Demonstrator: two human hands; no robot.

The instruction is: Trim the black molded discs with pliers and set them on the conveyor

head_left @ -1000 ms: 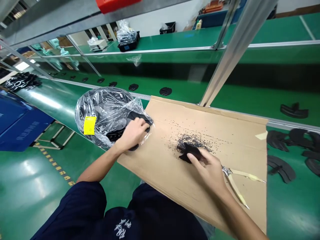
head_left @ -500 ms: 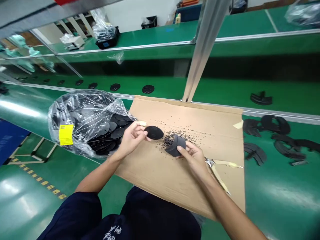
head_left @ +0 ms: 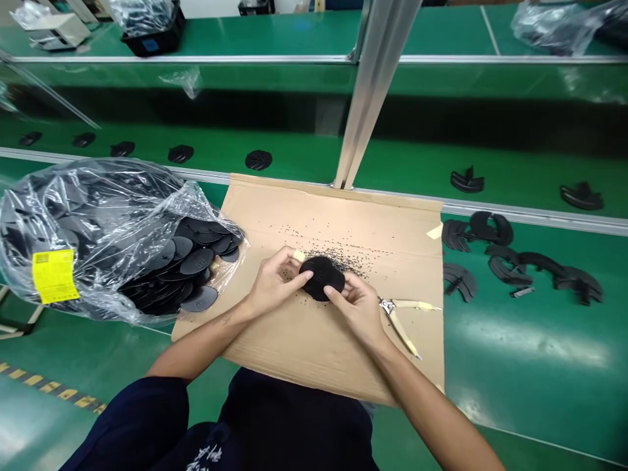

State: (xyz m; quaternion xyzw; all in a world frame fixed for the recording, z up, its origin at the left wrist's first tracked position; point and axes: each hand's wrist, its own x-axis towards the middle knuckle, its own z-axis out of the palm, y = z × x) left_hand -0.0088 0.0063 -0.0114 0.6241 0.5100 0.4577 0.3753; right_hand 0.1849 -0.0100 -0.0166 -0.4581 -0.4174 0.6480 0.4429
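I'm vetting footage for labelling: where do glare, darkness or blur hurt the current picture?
Head view: glare on the green bench at right and the floor at lower left, with bright highlights on the clear plastic bag; head view: black pieces in the left hand and right hand merge darkly; head view: curved parts at right look slightly smeared.
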